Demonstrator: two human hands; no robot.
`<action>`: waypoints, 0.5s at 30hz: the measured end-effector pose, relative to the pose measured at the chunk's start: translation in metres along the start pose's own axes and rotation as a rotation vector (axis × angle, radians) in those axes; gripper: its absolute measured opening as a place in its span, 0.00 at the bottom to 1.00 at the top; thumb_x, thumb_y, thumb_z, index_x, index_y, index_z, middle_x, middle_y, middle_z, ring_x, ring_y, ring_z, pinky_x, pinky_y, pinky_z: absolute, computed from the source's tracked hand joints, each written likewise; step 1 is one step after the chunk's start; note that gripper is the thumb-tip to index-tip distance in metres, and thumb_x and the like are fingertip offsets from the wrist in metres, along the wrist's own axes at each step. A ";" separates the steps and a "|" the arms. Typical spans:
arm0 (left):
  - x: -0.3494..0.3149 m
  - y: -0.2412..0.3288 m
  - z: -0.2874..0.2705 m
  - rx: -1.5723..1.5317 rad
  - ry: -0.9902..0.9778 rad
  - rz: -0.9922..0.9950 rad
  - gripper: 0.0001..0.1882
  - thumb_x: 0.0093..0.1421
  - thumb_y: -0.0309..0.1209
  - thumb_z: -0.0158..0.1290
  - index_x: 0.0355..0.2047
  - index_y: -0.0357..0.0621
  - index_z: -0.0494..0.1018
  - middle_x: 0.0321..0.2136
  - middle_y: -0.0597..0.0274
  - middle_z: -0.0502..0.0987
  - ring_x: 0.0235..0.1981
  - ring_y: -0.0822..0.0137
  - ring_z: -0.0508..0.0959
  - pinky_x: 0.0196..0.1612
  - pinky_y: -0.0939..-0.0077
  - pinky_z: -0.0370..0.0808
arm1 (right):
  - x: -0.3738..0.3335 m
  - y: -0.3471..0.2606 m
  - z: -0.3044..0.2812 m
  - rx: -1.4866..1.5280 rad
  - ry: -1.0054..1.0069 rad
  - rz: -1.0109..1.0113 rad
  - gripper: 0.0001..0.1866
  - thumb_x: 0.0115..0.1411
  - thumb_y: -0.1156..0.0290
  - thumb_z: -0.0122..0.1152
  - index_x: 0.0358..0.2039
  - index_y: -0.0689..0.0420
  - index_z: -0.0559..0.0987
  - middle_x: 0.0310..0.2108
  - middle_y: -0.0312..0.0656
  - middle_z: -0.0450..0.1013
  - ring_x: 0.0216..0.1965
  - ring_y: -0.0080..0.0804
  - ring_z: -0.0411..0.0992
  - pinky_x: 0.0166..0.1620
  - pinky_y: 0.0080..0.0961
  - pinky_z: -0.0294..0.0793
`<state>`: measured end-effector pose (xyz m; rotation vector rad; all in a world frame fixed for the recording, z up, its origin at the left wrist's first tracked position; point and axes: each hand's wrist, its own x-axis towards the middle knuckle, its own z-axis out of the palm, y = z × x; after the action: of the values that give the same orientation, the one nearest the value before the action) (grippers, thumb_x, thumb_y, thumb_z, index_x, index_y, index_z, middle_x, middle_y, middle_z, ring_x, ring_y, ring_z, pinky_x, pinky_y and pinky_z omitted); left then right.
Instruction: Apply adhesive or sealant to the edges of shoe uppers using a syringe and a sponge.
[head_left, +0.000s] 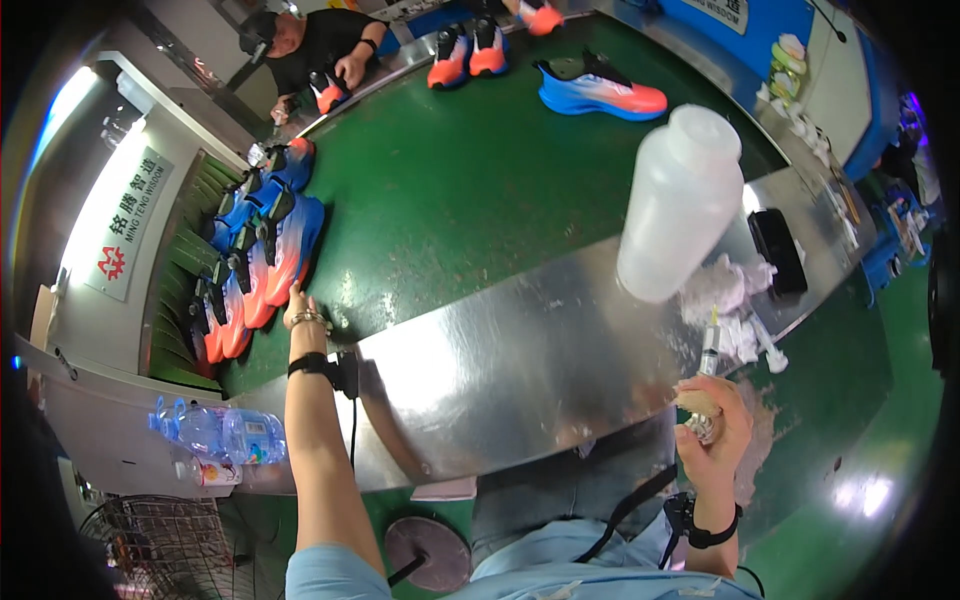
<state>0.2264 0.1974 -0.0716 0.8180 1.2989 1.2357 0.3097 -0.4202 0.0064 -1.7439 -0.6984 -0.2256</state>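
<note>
At the left, my left hand reaches to the toe of a blue, white and orange running shoe at the near end of a row. Its fingers close against the toe edge, and the fingertips are partly hidden. My right hand is closed beside the metal table edge at the right. From its fingers a clear syringe with a yellowish tip points away from me. A round tan piece also shows between the fingers; its kind is unclear.
A large white plastic bottle, crumpled white tissue and a black phone sit on the right. A single shoe lies across the green table. Plastic water bottles stand left. A co-worker handles another shoe.
</note>
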 end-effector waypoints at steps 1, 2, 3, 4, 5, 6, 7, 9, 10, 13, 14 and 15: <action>-0.003 -0.005 0.010 -0.062 -0.157 0.013 0.21 0.43 0.30 0.61 0.35 0.30 0.68 0.31 0.53 0.74 0.31 0.66 0.76 0.32 0.75 0.77 | 0.003 0.008 0.003 0.039 0.068 0.081 0.20 0.43 0.69 0.61 0.38 0.61 0.71 0.32 0.45 0.72 0.32 0.32 0.70 0.39 0.26 0.68; 0.012 0.000 0.010 -0.164 -0.411 0.036 0.27 0.44 0.27 0.59 0.45 0.35 0.62 0.34 0.52 0.74 0.34 0.63 0.75 0.34 0.71 0.76 | 0.005 0.015 0.005 0.104 0.133 0.161 0.20 0.43 0.70 0.61 0.38 0.61 0.71 0.32 0.45 0.72 0.33 0.32 0.70 0.39 0.26 0.68; 0.029 0.004 0.018 -0.129 -0.560 -0.011 0.29 0.46 0.26 0.58 0.47 0.37 0.59 0.35 0.51 0.73 0.34 0.61 0.75 0.34 0.70 0.75 | 0.005 0.029 0.006 0.096 0.136 0.124 0.21 0.46 0.70 0.59 0.41 0.61 0.66 0.35 0.45 0.68 0.35 0.32 0.68 0.38 0.26 0.68; 0.044 0.011 0.029 -0.086 -0.708 -0.057 0.31 0.47 0.25 0.56 0.50 0.40 0.56 0.36 0.50 0.73 0.35 0.60 0.75 0.35 0.69 0.74 | 0.012 0.035 0.014 0.126 0.135 0.118 0.21 0.46 0.70 0.59 0.41 0.61 0.66 0.35 0.45 0.68 0.35 0.32 0.68 0.38 0.26 0.68; 0.024 0.002 0.055 -0.049 -0.787 -0.142 0.29 0.48 0.25 0.55 0.50 0.40 0.56 0.36 0.50 0.73 0.35 0.60 0.75 0.34 0.69 0.74 | 0.019 0.042 0.017 0.223 0.233 0.138 0.22 0.47 0.70 0.58 0.42 0.61 0.63 0.36 0.45 0.66 0.35 0.32 0.67 0.37 0.25 0.68; 0.000 -0.012 0.083 -0.009 -0.869 -0.228 0.28 0.50 0.25 0.53 0.51 0.40 0.57 0.37 0.51 0.73 0.36 0.59 0.75 0.34 0.68 0.74 | 0.025 0.049 0.017 0.320 0.335 0.156 0.23 0.49 0.69 0.57 0.43 0.60 0.61 0.37 0.45 0.64 0.35 0.32 0.67 0.37 0.25 0.68; -0.040 -0.022 0.116 0.272 -0.803 -0.050 0.29 0.49 0.27 0.54 0.51 0.40 0.57 0.38 0.52 0.74 0.36 0.60 0.75 0.35 0.67 0.74 | 0.030 0.055 0.013 0.301 0.303 0.138 0.23 0.50 0.69 0.55 0.44 0.60 0.57 0.38 0.45 0.61 0.33 0.30 0.66 0.37 0.25 0.69; -0.052 -0.014 0.157 0.639 -0.799 0.269 0.32 0.46 0.31 0.55 0.52 0.41 0.56 0.39 0.59 0.75 0.35 0.60 0.76 0.41 0.67 0.72 | 0.033 0.055 0.023 0.351 0.332 0.173 0.23 0.51 0.70 0.55 0.44 0.60 0.57 0.37 0.46 0.61 0.33 0.30 0.66 0.38 0.26 0.70; -0.080 -0.020 0.187 0.823 -0.855 0.540 0.34 0.45 0.31 0.55 0.53 0.43 0.56 0.38 0.61 0.75 0.35 0.59 0.76 0.43 0.69 0.71 | 0.032 0.058 0.022 0.351 0.359 0.209 0.23 0.51 0.70 0.54 0.44 0.61 0.57 0.37 0.47 0.61 0.32 0.30 0.66 0.38 0.26 0.70; -0.205 -0.028 0.268 1.057 -1.021 1.142 0.37 0.42 0.30 0.56 0.54 0.50 0.55 0.42 0.63 0.73 0.45 0.56 0.71 0.48 0.72 0.68 | 0.009 0.076 0.020 0.301 0.329 0.163 0.25 0.49 0.69 0.56 0.44 0.61 0.57 0.37 0.49 0.62 0.31 0.32 0.68 0.34 0.28 0.71; -0.228 -0.036 0.295 1.025 -1.076 1.252 0.40 0.41 0.31 0.57 0.56 0.53 0.53 0.46 0.63 0.70 0.50 0.56 0.65 0.51 0.70 0.64 | 0.005 0.078 0.020 0.319 0.311 0.149 0.26 0.48 0.69 0.57 0.44 0.61 0.57 0.37 0.51 0.63 0.30 0.33 0.69 0.32 0.29 0.71; -0.247 -0.042 0.319 0.997 -1.122 1.364 0.43 0.40 0.31 0.59 0.57 0.55 0.51 0.51 0.62 0.66 0.56 0.56 0.59 0.54 0.68 0.60 | 0.003 0.079 0.019 0.316 0.317 0.143 0.26 0.48 0.69 0.57 0.44 0.61 0.57 0.37 0.51 0.63 0.30 0.33 0.69 0.32 0.29 0.71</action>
<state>0.5809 0.0131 -0.0007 2.8632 0.1506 0.5886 0.3529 -0.4122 -0.0625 -1.4075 -0.3542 -0.2699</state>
